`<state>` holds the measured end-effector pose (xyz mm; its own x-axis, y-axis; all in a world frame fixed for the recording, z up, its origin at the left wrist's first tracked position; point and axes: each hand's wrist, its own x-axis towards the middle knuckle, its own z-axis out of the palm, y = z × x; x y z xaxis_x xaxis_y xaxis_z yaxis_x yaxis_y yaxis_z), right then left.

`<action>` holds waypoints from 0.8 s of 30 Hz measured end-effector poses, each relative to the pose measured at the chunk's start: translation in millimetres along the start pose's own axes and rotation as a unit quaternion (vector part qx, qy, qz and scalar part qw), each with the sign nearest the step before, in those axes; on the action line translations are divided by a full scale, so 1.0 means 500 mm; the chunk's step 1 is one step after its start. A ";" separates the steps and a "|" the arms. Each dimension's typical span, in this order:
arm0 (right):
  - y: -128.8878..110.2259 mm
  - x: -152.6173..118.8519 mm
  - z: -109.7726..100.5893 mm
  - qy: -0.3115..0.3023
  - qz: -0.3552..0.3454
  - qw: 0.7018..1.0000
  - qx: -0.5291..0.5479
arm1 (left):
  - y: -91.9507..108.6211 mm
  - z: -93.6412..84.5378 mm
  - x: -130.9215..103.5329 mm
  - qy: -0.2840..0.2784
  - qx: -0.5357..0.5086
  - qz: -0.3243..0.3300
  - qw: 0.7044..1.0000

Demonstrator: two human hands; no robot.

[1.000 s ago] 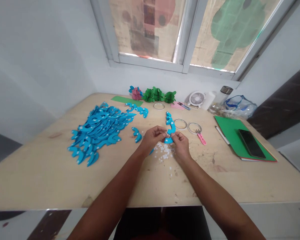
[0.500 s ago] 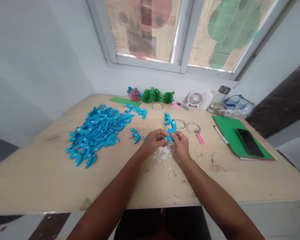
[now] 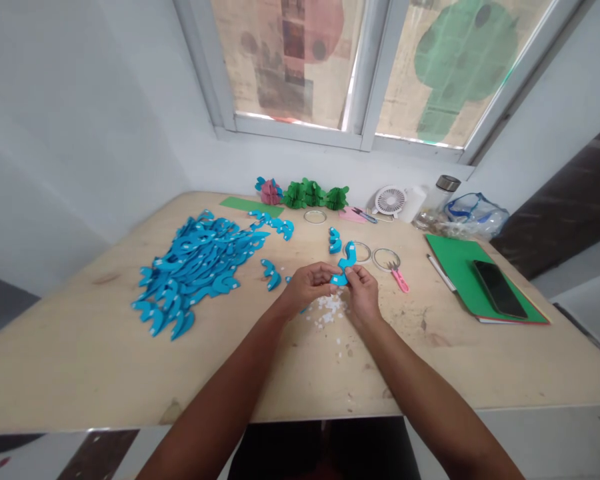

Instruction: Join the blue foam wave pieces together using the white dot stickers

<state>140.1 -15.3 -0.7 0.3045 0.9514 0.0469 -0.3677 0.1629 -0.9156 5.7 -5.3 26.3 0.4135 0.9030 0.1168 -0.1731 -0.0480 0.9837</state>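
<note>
Between my two hands is a curved blue paper piece [image 3: 349, 254] with small white squares on it. My right hand [image 3: 363, 293] pinches it near its middle. At the piece's lower left end, my left hand [image 3: 307, 288] has thumb and fingers closed on its edge. Below my fingertips lie scattered small white paper bits [image 3: 329, 309]. Just beyond the hands rests another wavy blue piece [image 3: 335, 240]. Left of my left hand lies a similar blue piece [image 3: 271, 274], and a large heap of blue pieces [image 3: 200, 257] spreads farther left.
Metal rings [image 3: 387, 259] and pink-handled snips [image 3: 399, 277] lie to the right. A black phone [image 3: 500, 288] rests on green sheets [image 3: 445, 257] beside a white pen [image 3: 441, 273]. Along the wall stand green paper shapes [image 3: 310, 194], a small fan [image 3: 391, 200] and a bottle [image 3: 443, 190].
The blue piece has turned slightly, and its lower end shows more clearly between my hands. My left fingers have shifted a little toward its edge.
</note>
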 end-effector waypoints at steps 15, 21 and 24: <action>-0.007 -0.002 0.003 -0.001 0.018 1.000 0.024 | -0.025 -0.007 0.014 0.023 0.002 0.013 1.000; -0.004 -0.004 0.005 -0.008 0.011 1.000 0.016 | -0.036 -0.010 0.017 0.023 -0.028 -0.012 0.999; -0.001 -0.004 0.004 -0.010 0.005 1.000 0.002 | -0.038 -0.009 0.017 0.039 -0.034 -0.029 0.998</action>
<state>137.9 -16.5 0.6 0.2836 0.9579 0.0452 -0.3747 0.1541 -0.9143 8.7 5.2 8.3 0.3550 0.9337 0.0461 -0.2113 0.0321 0.9769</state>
